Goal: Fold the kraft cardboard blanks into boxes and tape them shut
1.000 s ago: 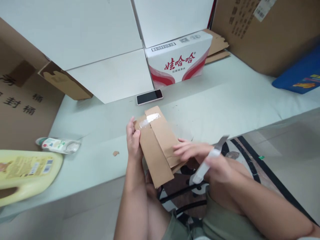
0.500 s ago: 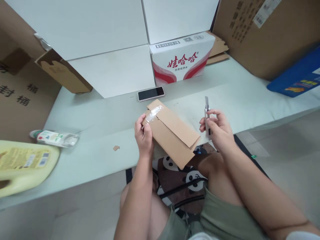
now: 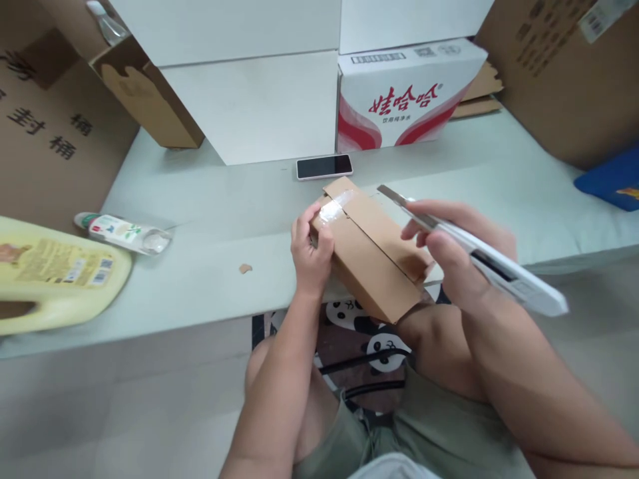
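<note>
A small brown cardboard box (image 3: 372, 256) is tilted at the table's front edge, partly over my lap. Clear tape (image 3: 335, 207) crosses the seam at its far left end. My left hand (image 3: 312, 249) grips that end, thumb on top near the tape and fingers round the side. Above the box's right side, my right hand (image 3: 462, 256) is closed round a white utility knife (image 3: 504, 269). Its metal blade (image 3: 392, 195) is out and points up and left, apart from the tape.
A phone (image 3: 324, 167) lies behind the box, before a white-and-red carton (image 3: 407, 100). At left are a yellow jug (image 3: 60, 279), a clear bottle (image 3: 124, 233) lying down and a cardboard scrap (image 3: 245, 268). A blue container (image 3: 609, 179) stands at right.
The utility knife has swung from upright to slanting, its blade now nearer the box. My right hand has turned with it. The view has shifted, and my left hand still grips the box.
</note>
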A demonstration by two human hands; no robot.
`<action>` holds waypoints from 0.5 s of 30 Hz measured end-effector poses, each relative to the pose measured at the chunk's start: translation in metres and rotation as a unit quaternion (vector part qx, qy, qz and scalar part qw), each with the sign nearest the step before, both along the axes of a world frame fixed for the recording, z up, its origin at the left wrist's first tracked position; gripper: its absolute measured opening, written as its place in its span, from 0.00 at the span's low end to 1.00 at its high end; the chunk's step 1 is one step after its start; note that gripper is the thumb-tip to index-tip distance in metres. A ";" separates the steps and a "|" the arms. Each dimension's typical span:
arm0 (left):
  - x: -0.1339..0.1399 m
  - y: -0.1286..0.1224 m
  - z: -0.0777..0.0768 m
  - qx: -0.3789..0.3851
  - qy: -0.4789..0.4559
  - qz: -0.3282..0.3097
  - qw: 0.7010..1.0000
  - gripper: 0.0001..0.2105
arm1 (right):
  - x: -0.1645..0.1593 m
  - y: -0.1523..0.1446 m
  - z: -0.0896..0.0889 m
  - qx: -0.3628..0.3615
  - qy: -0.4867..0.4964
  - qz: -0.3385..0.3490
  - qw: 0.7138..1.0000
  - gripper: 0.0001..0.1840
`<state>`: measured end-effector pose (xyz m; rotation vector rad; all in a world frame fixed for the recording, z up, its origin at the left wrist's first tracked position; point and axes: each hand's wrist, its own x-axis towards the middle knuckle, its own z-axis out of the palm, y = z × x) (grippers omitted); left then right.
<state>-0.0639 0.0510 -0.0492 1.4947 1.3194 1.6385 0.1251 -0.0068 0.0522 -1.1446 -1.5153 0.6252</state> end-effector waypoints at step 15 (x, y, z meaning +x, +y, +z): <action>-0.005 0.001 0.000 0.007 0.030 -0.034 0.999 0.19 | -0.025 0.030 -0.013 -0.015 -0.320 0.063 0.945 0.25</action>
